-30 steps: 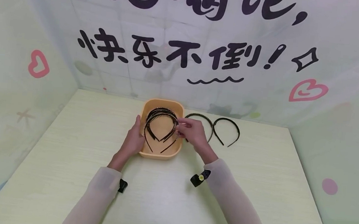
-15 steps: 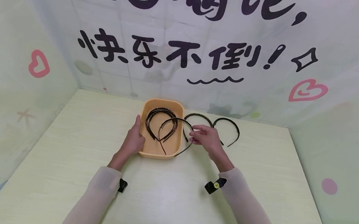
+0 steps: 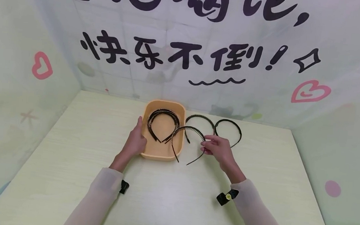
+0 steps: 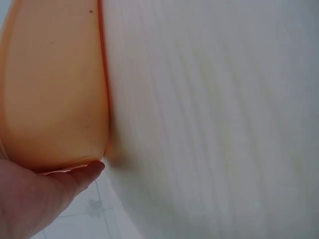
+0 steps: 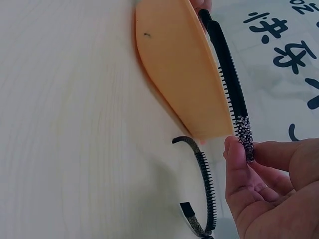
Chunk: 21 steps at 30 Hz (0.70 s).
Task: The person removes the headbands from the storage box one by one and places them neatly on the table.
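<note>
My right hand point(image 3: 220, 150) pinches a thin black toothed headband point(image 3: 189, 128) by one side, between thumb and fingers. In the right wrist view, that headband point(image 5: 233, 74) shows a sparkly patch beside the fingertips. It is held in front of the orange bin point(image 3: 160, 158), overlapping the bin's right edge in the head view. My left hand point(image 3: 134, 140) grips the bin's left wall, with fingers along the outside and the thumb at the rim. Inside the bin lie several dark headbands point(image 3: 164, 111), nested together toward the back.
To the right of the bin, a toothed black headband point(image 3: 200, 116) lies on the pale table point(image 3: 159, 200), with a plainer black headband point(image 3: 229, 120) beside it. A printed wall sheet point(image 3: 156, 85) rises behind the table, and more sheets stand at both sides.
My right hand has drawn the headband up out of the bin, then to the right and toward me. The left hand has stayed on the bin.
</note>
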Each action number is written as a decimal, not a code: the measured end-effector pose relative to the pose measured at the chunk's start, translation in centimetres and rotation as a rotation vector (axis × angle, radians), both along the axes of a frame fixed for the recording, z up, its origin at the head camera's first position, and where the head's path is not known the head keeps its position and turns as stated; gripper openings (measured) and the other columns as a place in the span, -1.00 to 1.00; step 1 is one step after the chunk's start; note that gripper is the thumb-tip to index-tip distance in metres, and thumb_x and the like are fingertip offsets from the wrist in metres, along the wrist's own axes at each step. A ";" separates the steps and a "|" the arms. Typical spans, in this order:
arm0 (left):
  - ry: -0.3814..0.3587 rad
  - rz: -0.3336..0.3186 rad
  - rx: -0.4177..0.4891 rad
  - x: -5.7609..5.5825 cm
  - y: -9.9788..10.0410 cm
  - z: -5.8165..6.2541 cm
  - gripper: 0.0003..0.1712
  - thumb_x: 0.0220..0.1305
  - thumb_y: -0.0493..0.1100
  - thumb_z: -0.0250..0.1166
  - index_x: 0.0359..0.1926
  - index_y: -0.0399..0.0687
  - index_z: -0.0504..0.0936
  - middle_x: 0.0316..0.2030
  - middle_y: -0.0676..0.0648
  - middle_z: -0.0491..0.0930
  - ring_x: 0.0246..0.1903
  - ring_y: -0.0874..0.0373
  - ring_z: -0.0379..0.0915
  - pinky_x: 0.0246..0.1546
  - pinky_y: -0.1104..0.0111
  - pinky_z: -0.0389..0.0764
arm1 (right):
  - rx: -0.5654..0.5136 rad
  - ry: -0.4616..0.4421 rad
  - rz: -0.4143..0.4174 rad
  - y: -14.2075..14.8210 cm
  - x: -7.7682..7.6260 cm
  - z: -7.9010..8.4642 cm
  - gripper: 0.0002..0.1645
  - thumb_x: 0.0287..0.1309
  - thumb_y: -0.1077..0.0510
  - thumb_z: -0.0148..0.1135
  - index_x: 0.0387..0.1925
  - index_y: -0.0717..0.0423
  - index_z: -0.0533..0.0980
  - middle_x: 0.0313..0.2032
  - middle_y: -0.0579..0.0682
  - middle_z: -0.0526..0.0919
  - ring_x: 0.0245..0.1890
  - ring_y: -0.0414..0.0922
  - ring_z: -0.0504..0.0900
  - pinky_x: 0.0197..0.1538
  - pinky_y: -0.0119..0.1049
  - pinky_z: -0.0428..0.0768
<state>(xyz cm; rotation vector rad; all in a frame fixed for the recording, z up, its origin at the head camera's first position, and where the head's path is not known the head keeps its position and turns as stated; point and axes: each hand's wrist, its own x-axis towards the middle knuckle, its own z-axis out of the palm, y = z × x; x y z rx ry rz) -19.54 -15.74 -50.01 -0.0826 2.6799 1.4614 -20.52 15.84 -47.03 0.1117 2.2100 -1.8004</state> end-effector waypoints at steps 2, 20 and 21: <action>-0.005 0.001 0.001 0.0 0.0 0.0 0.03 0.15 -0.57 -0.15 0.55 -0.20 -0.45 0.53 -0.34 -0.20 0.43 -0.24 0.08 0.27 -0.01 0.39 | 0.002 0.000 -0.001 0.5 0.1 -0.1 -0.54 0.23 0.28 0.30 0.16 0.33 0.53 -0.08 0.37 0.69 -0.37 -0.20 0.75 -0.25 -0.39 0.70; -0.015 0.007 -0.004 0.0 -0.1 0.0 0.01 0.19 -0.55 -0.16 0.55 -0.17 -0.45 0.54 -0.33 -0.21 0.46 -0.25 -0.01 0.34 -0.03 0.31 | 0.005 -0.069 -0.021 4.0 1.6 -1.1 -0.54 0.29 0.33 0.20 0.20 0.39 0.46 -0.07 0.32 0.71 -0.35 -0.20 0.74 -0.29 -0.44 0.66; -0.015 0.007 -0.006 0.0 -0.1 0.0 0.01 0.19 -0.55 -0.16 0.55 -0.17 -0.45 0.54 -0.33 -0.21 0.46 -0.25 0.00 0.34 -0.03 0.32 | 0.007 -0.072 -0.022 4.0 1.6 -1.1 -0.54 0.28 0.33 0.21 0.20 0.39 0.47 -0.08 0.31 0.72 -0.35 -0.20 0.74 -0.29 -0.44 0.66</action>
